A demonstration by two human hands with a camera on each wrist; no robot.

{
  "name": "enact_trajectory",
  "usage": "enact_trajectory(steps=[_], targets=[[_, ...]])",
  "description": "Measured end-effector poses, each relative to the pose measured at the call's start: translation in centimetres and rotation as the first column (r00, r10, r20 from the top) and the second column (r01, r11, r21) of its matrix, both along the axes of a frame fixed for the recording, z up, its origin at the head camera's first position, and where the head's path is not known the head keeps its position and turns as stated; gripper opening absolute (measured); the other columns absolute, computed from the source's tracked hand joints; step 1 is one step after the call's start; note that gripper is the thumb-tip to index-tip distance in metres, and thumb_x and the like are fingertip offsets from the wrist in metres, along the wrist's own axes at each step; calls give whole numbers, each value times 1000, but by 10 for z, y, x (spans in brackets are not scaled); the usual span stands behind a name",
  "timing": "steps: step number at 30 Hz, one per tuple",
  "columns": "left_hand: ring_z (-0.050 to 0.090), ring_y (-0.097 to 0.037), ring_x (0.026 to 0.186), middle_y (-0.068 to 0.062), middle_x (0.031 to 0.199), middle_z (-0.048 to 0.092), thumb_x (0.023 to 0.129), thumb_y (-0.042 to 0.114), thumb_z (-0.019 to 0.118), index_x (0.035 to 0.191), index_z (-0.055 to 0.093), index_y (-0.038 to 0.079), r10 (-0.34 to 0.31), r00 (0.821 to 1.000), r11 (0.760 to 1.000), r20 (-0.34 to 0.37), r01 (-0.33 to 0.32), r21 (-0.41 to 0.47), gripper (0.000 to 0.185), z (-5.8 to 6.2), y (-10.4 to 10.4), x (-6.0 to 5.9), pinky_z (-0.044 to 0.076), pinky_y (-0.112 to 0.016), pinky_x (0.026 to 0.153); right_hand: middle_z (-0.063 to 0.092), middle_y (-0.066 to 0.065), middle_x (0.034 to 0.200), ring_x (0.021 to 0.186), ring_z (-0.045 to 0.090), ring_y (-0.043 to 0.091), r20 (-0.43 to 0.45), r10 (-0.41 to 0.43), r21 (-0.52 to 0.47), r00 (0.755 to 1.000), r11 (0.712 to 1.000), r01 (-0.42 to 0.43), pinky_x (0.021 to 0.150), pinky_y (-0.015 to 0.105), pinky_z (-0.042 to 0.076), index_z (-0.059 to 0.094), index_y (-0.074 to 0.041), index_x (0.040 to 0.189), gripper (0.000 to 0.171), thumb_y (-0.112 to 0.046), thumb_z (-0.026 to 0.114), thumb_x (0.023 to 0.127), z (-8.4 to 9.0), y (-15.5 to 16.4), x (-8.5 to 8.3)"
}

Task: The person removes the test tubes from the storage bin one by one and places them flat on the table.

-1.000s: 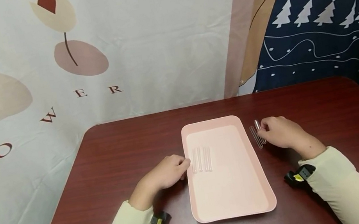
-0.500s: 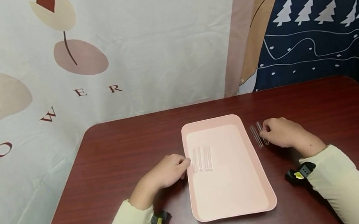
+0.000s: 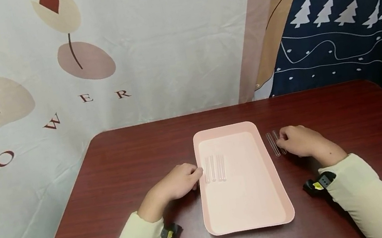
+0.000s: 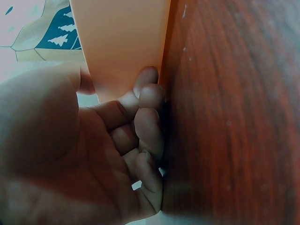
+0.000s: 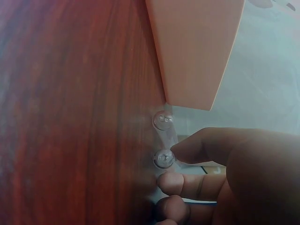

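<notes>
Your right hand [image 3: 299, 141] pinches nearer of two glass tubes [image 5: 163, 158] on table [image 3: 137, 161], right of pink tray [image 3: 247, 219]. Lift it level, avoid nudging neighbour. Left hand [image 3: 178, 183], fingers curled, grips tray's left rim; keep steady.

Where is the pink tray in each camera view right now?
Head: the pink tray lies mid-table, between the left hand and right hand.
Left wrist: top centre, its edge against the curled fingers.
Right wrist: top right, above two clear tubes.
Shared landmark: the dark red table.
</notes>
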State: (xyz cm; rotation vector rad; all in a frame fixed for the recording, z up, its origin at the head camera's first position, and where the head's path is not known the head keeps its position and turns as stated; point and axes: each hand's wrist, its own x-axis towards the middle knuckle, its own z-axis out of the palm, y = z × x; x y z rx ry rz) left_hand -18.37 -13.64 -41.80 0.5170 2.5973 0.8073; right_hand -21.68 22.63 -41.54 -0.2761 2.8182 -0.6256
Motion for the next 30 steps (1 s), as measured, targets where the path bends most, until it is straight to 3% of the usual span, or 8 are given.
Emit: enact_trajectory(steps=[8, 15, 30], targets=[[50, -10, 55, 2, 58, 58, 97, 23, 39, 64, 59, 11, -5, 1000, 1000, -2, 6, 5, 40, 2, 0, 0, 43, -26, 61, 53, 4, 61, 50, 52, 17, -11, 3, 6, 1000, 1000, -3, 49, 31, 40, 55, -10, 77, 23, -24, 50, 94, 1, 1, 0], [49, -10, 55, 2, 58, 57, 97, 22, 39, 63, 59, 10, -7, 1000, 1000, 5, 7, 8, 41, 1, 0, 1, 43, -27, 62, 53, 4, 59, 44, 52, 16, -5, -10, -68, 1000, 998, 10, 47, 31, 44, 54, -8, 79, 25, -24, 50, 97, 5, 2, 2], [49, -10, 55, 3, 58, 58, 97, 23, 39, 65, 59, 10, 0, 1000, 1000, 12, 0, 9, 40, -1, -1, 0, 43, -26, 61, 54, 2, 57, 54, 48, 17, -130, -15, -90, 991, 996, 3, 49, 31, 40, 56, -9, 78, 27, -27, 55, 98, 26, -18, 13]])
